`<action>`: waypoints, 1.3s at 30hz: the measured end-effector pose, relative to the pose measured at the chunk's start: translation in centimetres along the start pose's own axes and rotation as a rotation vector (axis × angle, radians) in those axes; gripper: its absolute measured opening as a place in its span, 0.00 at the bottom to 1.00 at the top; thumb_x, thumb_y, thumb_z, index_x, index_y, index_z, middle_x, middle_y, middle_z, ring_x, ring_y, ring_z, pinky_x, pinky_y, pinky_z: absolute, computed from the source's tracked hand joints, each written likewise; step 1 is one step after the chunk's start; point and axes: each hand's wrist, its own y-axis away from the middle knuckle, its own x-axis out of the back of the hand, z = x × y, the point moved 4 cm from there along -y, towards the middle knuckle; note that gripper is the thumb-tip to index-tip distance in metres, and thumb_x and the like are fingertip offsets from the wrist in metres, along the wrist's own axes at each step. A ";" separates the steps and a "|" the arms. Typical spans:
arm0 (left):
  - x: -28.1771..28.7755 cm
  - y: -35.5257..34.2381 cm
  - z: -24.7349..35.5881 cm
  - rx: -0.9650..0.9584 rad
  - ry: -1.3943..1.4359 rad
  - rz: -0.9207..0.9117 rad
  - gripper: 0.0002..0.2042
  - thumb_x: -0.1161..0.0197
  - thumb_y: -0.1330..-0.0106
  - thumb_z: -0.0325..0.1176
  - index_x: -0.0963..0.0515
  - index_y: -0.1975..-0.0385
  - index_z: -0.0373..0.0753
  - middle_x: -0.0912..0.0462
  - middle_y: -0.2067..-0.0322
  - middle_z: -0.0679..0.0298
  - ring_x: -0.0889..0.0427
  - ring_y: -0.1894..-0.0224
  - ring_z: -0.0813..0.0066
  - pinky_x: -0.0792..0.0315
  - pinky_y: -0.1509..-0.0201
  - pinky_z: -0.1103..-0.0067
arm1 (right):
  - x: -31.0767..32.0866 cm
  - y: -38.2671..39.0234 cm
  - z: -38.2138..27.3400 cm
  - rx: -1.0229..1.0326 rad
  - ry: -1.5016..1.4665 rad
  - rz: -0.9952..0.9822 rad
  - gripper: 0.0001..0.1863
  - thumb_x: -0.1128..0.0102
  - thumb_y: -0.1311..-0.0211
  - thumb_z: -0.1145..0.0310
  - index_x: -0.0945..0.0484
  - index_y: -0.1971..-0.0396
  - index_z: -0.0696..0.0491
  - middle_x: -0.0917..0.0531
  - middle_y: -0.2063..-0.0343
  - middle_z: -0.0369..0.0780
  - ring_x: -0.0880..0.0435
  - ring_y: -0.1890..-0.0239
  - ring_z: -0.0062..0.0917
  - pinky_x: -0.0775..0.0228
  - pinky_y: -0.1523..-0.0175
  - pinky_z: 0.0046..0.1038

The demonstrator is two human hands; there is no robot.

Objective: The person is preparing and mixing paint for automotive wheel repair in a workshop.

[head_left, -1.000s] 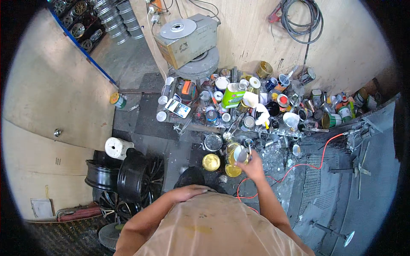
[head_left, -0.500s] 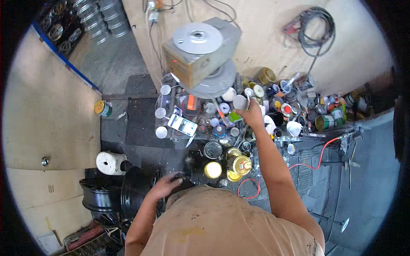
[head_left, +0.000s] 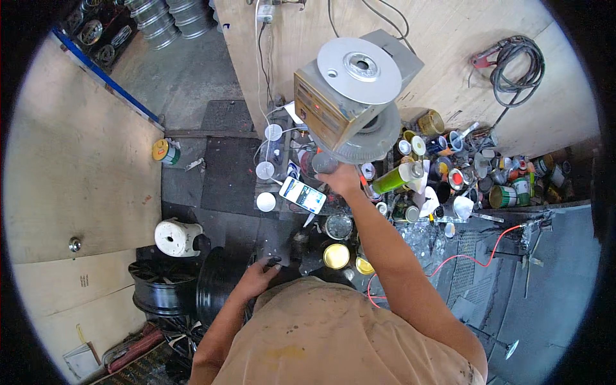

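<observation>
My right hand (head_left: 341, 180) reaches over the cluttered table, its fingers closed around a small see-through cup (head_left: 325, 162). The cup is below the big grey machine with a round plate on top (head_left: 359, 70). Left of my hand lies a phone (head_left: 302, 195) with its screen lit. To the right stands a bottle of green liquid (head_left: 393, 179), leaning in view. My left hand (head_left: 258, 277) is low beside my body, next to a black wheel rim (head_left: 215, 285). Its fingers are bent around something dark at the tips, too small to make out.
Several cans and cups crowd the table's right side, near a green-and-white tin (head_left: 502, 196). Yellow-lidded cans (head_left: 336, 256) stand near my body. A white stool (head_left: 178, 237) is at the left. An orange hose (head_left: 465, 255) runs over the floor at the right.
My right hand has moved left with the cup, away from the cups and jars, to beneath the machine and beside the phone. The view has shifted. My left hand stays low.
</observation>
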 end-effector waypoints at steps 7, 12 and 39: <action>1.2 0.3 0.3 0.010 0.102 -0.010 0.19 0.44 0.35 0.39 0.29 0.50 0.32 0.21 0.59 0.52 0.24 0.55 0.67 0.33 0.48 0.75 | -1.5 -2.5 -0.4 0.016 0.110 0.002 0.42 0.29 0.63 0.45 0.30 0.48 0.54 0.24 0.51 0.50 0.26 0.48 0.43 0.35 0.44 0.38; 1.0 -1.1 1.8 -0.007 0.033 -0.065 0.17 0.44 0.36 0.37 0.27 0.52 0.33 0.20 0.59 0.56 0.23 0.58 0.70 0.31 0.51 0.73 | -0.6 1.0 1.0 -0.201 -0.129 -0.064 0.38 0.33 0.57 0.44 0.29 0.49 0.55 0.22 0.54 0.50 0.25 0.50 0.42 0.34 0.46 0.39; -22.3 -12.9 17.3 -0.243 -0.195 -0.715 0.14 0.58 0.28 0.39 0.27 0.65 0.36 0.20 0.71 0.59 0.20 0.69 0.73 0.25 0.63 0.76 | 7.2 37.5 18.5 -0.873 -0.742 0.043 0.21 0.46 0.38 0.56 0.25 0.56 0.60 0.18 0.66 0.43 0.22 0.63 0.26 0.31 0.55 0.28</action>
